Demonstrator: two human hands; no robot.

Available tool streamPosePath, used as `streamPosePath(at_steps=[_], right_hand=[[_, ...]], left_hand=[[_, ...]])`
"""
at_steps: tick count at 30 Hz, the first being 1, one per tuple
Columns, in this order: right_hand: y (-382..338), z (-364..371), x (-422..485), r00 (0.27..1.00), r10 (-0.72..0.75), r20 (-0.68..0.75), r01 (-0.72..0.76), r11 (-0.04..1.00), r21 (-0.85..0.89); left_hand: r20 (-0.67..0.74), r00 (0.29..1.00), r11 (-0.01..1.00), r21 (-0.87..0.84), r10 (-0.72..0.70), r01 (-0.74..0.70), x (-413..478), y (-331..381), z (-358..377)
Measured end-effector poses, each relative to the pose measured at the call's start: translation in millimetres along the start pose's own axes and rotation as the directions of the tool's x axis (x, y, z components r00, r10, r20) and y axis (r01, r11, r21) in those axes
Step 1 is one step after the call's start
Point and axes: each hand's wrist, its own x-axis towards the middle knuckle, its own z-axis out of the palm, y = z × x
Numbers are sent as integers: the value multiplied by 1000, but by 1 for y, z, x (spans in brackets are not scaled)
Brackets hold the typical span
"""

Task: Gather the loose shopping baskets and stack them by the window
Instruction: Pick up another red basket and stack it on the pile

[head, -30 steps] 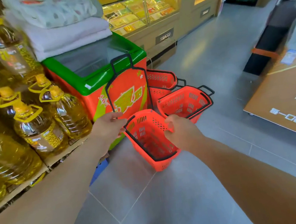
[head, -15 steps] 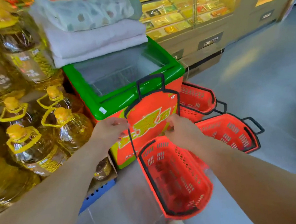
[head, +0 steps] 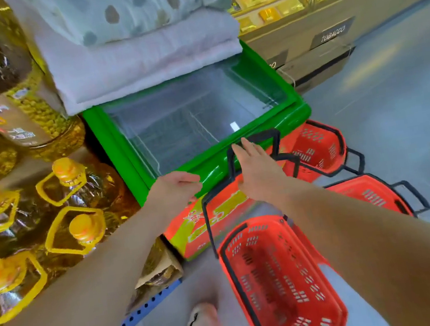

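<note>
A red shopping basket (head: 281,278) stands on the floor right below me, its tall black pull handle (head: 256,137) raised against the freezer front. My right hand (head: 259,168) stretches with straight fingers up to the handle's top bar, fingertips at the bar. My left hand (head: 176,189) hovers with relaxed fingers by the freezer's green rim, just left of the handle frame, holding nothing. Two more red baskets lie on the floor to the right, a far basket (head: 320,147) beside the freezer and a nearer basket (head: 372,195) partly hidden behind my right forearm.
A green chest freezer (head: 292,112) with a glass lid stands straight ahead, folded blankets (head: 136,57) piled on its back half. Shelves of yellow oil bottles (head: 84,229) line the left. A tobacco counter (head: 331,33) runs at the back right, with grey floor (head: 395,108) in front.
I have stepped closer and the view has tipped down. My right hand left the basket rim and rose to the handle's top. My left hand let go of the handle's side.
</note>
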Motion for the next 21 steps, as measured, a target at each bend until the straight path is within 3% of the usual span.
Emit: streamPosePath(at_steps=[8,14,21], right_hand=[[-3,15,49,999,6,-39,-17,954,-300],[0,10,14,1000,-21,-11,16,949,-316],[18,17,-92,993,66,-101,-92,956,-279]], left_hand=[[187,982,994,95,41,-60,84,-4,-9],[337,930,925,283,150,-252,89,-10,16],[514,839,835,372,179,-405,47,-12,78]])
